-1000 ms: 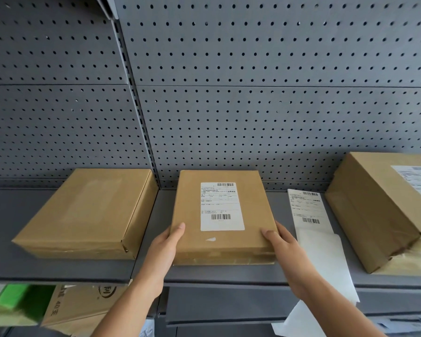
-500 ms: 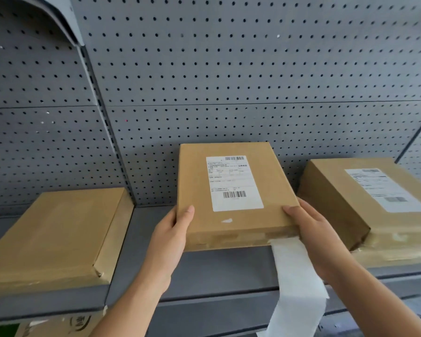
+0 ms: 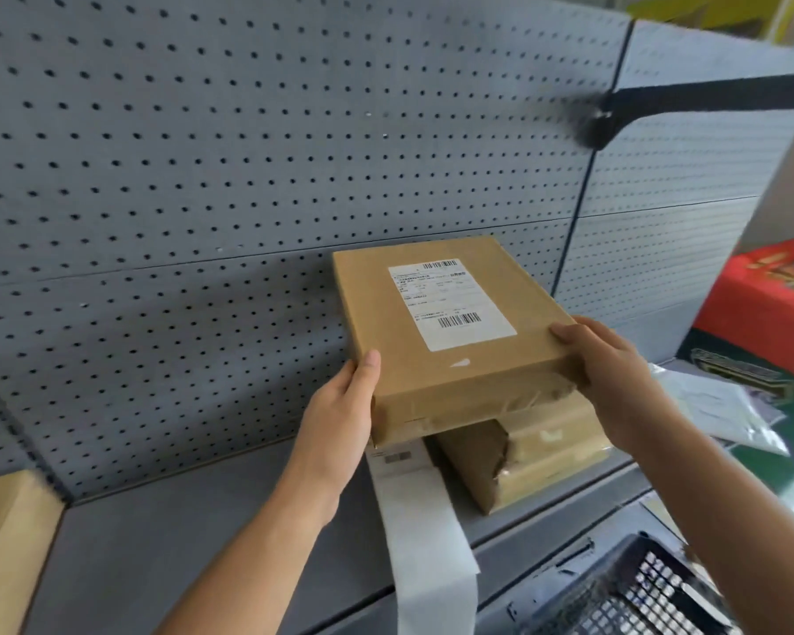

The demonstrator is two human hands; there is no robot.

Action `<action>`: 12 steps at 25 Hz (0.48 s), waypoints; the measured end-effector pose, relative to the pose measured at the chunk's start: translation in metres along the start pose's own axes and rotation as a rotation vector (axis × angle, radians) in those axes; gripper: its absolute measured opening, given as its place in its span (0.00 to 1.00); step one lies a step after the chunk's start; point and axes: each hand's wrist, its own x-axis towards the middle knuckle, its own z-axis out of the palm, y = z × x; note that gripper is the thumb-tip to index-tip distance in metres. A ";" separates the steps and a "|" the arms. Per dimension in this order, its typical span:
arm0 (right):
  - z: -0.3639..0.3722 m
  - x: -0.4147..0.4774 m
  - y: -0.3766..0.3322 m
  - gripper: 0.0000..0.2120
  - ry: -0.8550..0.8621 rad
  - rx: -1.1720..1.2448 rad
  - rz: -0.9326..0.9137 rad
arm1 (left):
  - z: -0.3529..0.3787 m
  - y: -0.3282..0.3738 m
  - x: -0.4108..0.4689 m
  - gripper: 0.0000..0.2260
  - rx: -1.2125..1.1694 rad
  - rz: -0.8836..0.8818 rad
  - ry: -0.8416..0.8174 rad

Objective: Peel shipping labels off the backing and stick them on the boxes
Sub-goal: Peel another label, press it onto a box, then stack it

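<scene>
At centre right of the frame, the cardboard box (image 3: 473,378) is held off the grey shelf (image 3: 202,543) by both hands, tilted so that its top face is towards the camera. A white shipping label (image 3: 452,304) with two barcodes is stuck flat on this top face. A small white scrap (image 3: 460,363) sits on the cardboard just below the label.

The left hand (image 3: 335,419) grips the near left corner of the box: the thumb lies on the top face and the palm is against the left side. The right hand (image 3: 615,373) grips the near right corner: the thumb lies on the top face, and the fingers wrap down the right side.

Directly below the held box, a taped box (image 3: 523,465) lies on the shelf; its front is wrapped in clear tape and one corner shows torn cardboard. Whether the two boxes touch cannot be determined. Just left of the taped box, a white backing strip (image 3: 427,533) runs forward across the shelf and hangs over its front edge. A faint printed block shows at its upper end.

A grey pegboard panel (image 3: 202,176) forms the back wall. A plain box (image 3: 5,543) is cut off at the lower left of the frame. At the right edge stands a red carton (image 3: 766,304), with white plastic bags (image 3: 716,405) near it. A black mesh basket (image 3: 638,593) occupies the lower right corner. A black bracket (image 3: 707,100) projects across the upper right.
</scene>
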 end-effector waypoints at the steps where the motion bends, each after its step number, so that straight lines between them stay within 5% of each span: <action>1: -0.012 0.007 -0.001 0.12 0.025 0.001 0.008 | 0.013 0.002 0.006 0.14 0.006 0.006 -0.024; 12: -0.096 0.082 0.018 0.09 0.188 0.069 0.061 | 0.112 -0.006 0.051 0.23 0.175 -0.002 -0.111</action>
